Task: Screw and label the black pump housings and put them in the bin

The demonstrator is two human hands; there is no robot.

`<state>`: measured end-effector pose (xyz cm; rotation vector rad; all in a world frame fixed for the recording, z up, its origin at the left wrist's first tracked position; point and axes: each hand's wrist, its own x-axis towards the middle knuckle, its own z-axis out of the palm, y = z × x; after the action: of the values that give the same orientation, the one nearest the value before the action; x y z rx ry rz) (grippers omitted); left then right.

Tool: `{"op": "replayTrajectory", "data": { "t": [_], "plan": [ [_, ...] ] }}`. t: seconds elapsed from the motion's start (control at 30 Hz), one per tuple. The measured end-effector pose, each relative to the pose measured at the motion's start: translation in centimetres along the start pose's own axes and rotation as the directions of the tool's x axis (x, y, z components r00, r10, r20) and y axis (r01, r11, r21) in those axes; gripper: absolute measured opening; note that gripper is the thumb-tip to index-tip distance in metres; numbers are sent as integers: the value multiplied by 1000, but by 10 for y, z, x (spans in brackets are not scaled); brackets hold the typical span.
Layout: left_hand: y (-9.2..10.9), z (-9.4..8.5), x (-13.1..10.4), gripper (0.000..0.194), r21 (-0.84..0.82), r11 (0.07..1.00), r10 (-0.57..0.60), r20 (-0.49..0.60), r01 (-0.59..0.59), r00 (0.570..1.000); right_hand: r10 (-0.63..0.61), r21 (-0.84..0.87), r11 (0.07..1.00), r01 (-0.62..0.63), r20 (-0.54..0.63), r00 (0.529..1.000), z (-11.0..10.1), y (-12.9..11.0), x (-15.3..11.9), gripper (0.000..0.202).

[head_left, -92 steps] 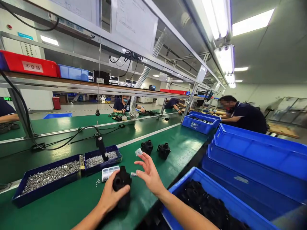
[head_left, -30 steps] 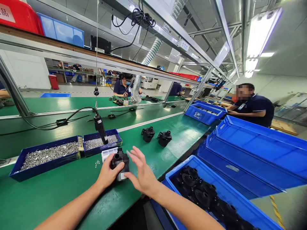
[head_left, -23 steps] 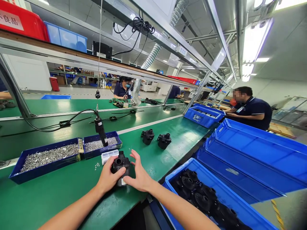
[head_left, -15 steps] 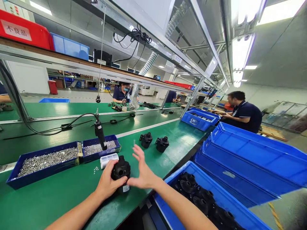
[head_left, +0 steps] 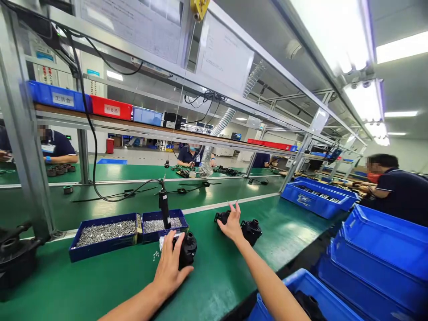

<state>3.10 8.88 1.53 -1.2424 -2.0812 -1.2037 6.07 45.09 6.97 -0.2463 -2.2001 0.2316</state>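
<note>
My left hand (head_left: 170,263) rests with spread fingers against the left side of a black pump-like part (head_left: 189,249) on the green bench (head_left: 120,285). Farther right, my right hand (head_left: 231,225) reaches to one of two other black parts, its fingers apart and partly covering the left one (head_left: 220,216). The right one (head_left: 251,231) stands beside my wrist. A white roll (head_left: 162,243) is mostly hidden behind my left hand. Small nuts (head_left: 156,255) lie left of it. A black electric screwdriver (head_left: 164,207) hangs over the bin of small metal pieces (head_left: 182,213).
A bin of screws (head_left: 75,254) stands at the left, with a large black part (head_left: 16,258) nearer the edge. Blue crates (head_left: 384,258) are stacked at right, and another crate (head_left: 301,278) holds black parts. People sit across the bench and at right.
The view has turned left. My right hand has moved away from the near black part to the two farther ones. My left hand has loosened its hold, fingers now spread against the near part.
</note>
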Motion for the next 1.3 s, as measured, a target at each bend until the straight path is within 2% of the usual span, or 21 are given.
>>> {"op": "replayTrajectory", "data": {
  "t": [0.07,0.1,0.13,0.2,0.27,0.3,0.37,0.47,0.57,0.67,0.77,0.83,0.9,0.97,1.03,1.1,1.2,1.3],
  "plan": [
    [6,-2,-2,113,40,994,106,-66,-103,992,-23,-15,1000,23,-5,1000,-8,-8,-6,85],
    [9,0,-4,111,26,981,195,-91,-194,976,-43,-19,999,43,2,999,-14,-16,-12,84],
    [11,4,-7,111,-8,951,306,-106,-308,946,-69,-19,997,69,15,998,-22,-26,-20,84],
    [14,18,-13,114,-101,842,521,-97,-529,848,-125,-14,992,126,57,990,-42,-55,-41,84],
    [15,34,-18,123,-186,745,642,-61,-641,764,-155,-12,988,157,125,980,-66,-90,-65,82],
    [15,41,-20,130,-217,731,656,-38,-647,754,-149,2,989,151,154,977,-78,-108,-76,83],
    [16,49,-24,143,-271,758,620,13,-594,785,-133,72,990,122,170,977,-101,-144,-93,88],
    [19,46,-27,157,-339,798,557,95,-499,825,-54,177,984,13,231,971,-123,-189,-100,90],
    [25,32,-26,150,-398,773,555,46,-495,830,10,245,966,-89,305,952,-127,-215,-96,90],
    [31,21,-23,129,-459,728,557,-36,-509,830,25,334,928,-164,384,923,-126,-218,-90,98],
    [33,13,-21,117,-478,736,528,-39,-480,848,42,440,865,-243,419,907,-135,-206,-92,108],
    [34,10,-20,113,-483,753,500,-20,-446,866,107,510,813,-283,346,932,-145,-195,-99,95],
    [36,7,-19,109,-488,762,486,-2,-426,874,207,589,734,-339,281,937,-154,-186,-109,71],
    [38,3,-18,106,-486,766,484,7,-420,875,288,655,612,-444,338,896,-160,-181,-121,57],
    [40,-1,-18,105,-474,778,475,13,-413,880,317,674,479,-563,465,826,-160,-181,-132,58],
    [41,-4,-18,103,-455,795,462,25,-402,886,325,673,382,-633,543,774,-157,-183,-140,64],
    [41,-8,-17,102,-435,809,460,45,-397,887,332,672,305,-675,589,737,-151,-187,-147,70],
    [38,-9,-16,103,-429,810,466,58,-400,883,345,650,269,-710,623,702,-147,-191,-152,73]
  ]
}}
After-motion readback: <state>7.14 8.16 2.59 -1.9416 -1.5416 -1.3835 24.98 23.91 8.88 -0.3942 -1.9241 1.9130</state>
